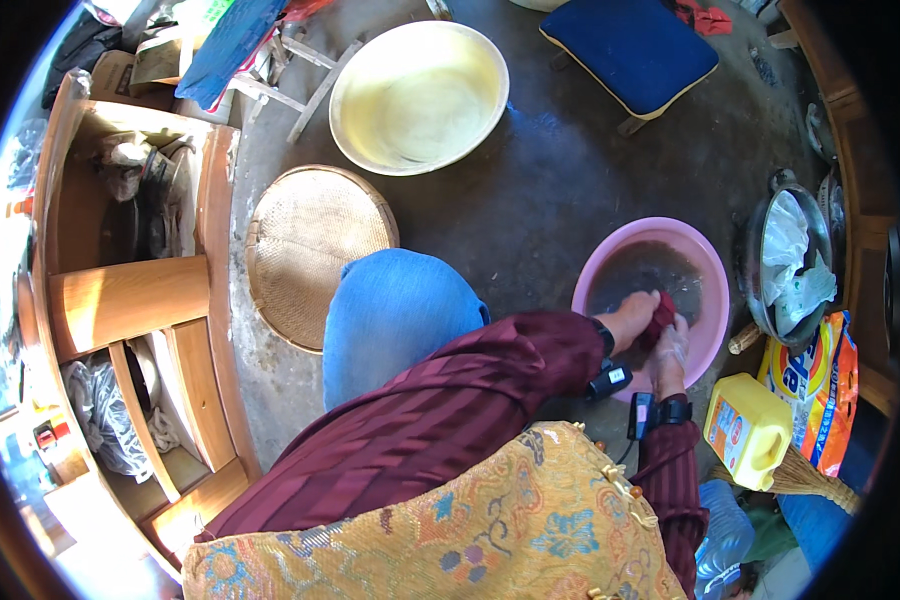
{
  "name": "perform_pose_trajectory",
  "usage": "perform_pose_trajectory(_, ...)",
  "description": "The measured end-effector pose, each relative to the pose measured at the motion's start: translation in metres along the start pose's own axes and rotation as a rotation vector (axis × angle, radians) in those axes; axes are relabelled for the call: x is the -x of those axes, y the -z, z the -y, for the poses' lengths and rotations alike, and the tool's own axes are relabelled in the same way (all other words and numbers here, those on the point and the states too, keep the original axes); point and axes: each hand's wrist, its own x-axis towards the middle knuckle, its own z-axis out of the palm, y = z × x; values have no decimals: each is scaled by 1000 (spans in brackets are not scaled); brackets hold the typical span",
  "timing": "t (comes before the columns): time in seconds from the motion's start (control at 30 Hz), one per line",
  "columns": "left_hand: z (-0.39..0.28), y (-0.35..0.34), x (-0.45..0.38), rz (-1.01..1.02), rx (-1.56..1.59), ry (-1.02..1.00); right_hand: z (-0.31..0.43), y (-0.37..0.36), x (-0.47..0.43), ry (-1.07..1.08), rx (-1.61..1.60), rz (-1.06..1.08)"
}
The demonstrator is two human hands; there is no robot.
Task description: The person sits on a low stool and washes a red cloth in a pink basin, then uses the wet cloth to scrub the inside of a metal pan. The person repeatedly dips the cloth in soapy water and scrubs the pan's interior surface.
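Observation:
A pink plastic basin point(711, 262) of murky water stands on the floor in front of me to the right. Over the water, my left hand point(631, 321) grips a small dark red cloth point(658, 321) from its left side. My right hand point(672, 349), wet and with some foam on it, holds the same cloth from the right and below. Part of the cloth is hidden between the fingers. Both wrists wear black straps with small devices, and maroon striped sleeves reach down to them.
Right of the basin are a yellow plastic jug point(748, 427), a Tide detergent bag point(817, 397), a straw broom point(810, 478) and a metal pan point(757, 281) with plastic bags. A large pale basin point(420, 97), woven bamboo tray point(315, 247) and blue-cushioned stool point(630, 56) stand farther off. A wooden cabinet point(131, 300) lines the left.

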Motion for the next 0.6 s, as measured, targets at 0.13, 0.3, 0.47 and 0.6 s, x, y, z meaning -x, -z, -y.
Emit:
perform_pose_trajectory(0.13,-14,11,-1,31,495,96,7,-24,14,421,262,73)
perform_pose_trajectory(0.3,-16,24,20,259,158,79,-15,19,-10,207,621,-251)
perform_pose_trajectory(0.47,-45,39,37,-109,-179,91,-25,32,-7,226,638,-329)
perform_pose_trajectory(0.6,-51,38,42,-2,-144,247,-21,-3,21,429,933,-1)
